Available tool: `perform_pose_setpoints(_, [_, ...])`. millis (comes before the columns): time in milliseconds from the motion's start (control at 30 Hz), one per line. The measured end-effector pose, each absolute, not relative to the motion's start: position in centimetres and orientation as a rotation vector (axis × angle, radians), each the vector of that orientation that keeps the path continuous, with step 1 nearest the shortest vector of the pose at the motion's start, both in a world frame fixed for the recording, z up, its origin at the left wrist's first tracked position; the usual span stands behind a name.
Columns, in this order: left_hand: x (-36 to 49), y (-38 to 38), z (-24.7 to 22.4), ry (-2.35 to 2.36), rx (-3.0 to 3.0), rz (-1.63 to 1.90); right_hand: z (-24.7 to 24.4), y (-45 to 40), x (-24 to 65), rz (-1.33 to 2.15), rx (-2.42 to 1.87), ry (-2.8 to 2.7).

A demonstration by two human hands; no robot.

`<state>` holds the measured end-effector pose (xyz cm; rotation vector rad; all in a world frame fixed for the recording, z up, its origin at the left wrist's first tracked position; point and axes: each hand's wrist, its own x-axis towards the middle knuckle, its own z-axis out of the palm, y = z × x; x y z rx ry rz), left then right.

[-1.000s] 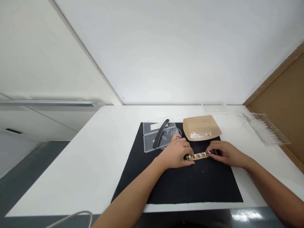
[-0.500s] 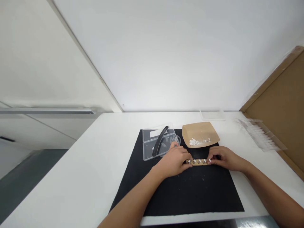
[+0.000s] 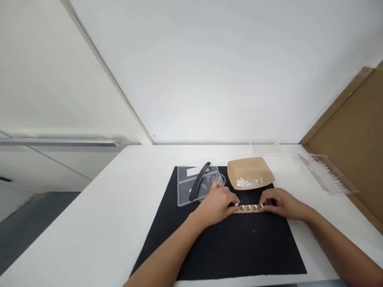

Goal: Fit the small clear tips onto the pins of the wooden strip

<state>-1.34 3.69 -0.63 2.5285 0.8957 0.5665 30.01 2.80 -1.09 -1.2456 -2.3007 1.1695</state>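
A tan strip (image 3: 247,212) with several round metal studs, some bearing small white oval nail tips, lies crosswise on the black mat (image 3: 239,247). At the strip's left end, my left hand (image 3: 220,204) is closed, thumb and forefinger pinching around a white nail tip (image 3: 236,204). My right hand (image 3: 278,204) is closed in a pinch at the right end, another small white nail tip (image 3: 261,206) showing between its fingertips. Both sets of fingertips partly cover the strip's ends.
An open clear plastic case (image 3: 183,193) holding clear nail tips lies left of the strip, a black curved nail file (image 3: 199,181) across it. Behind the strip, a brown paper tray (image 3: 249,165) contains white pieces. Clear plastic trays (image 3: 327,175) sit at right by a cardboard panel (image 3: 353,139).
The left fingers have lifted or tilted the white nail tip at the strip's left end. My right hand stays at the right end. The whole view has shifted slightly.
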Motion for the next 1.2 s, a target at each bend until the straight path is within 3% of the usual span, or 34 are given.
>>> perform_pose_setpoints(533, [-2.2,4.6,-1.2,0.774,2.645,0.539,-0.8,2.8,29.8,1.164,-1.265,-2.330])
perform_pose_setpoints(967, [-0.2,2.9,-1.4,0.665,2.567,1.199,-0.7,2.6,30.8,1.115,-1.242,-2.327])
perform_pose_setpoints(1200, [0.6,1.9,-1.4,0.652,2.539,1.289,3.9,1.8,29.7,0.596,-1.033,-2.297])
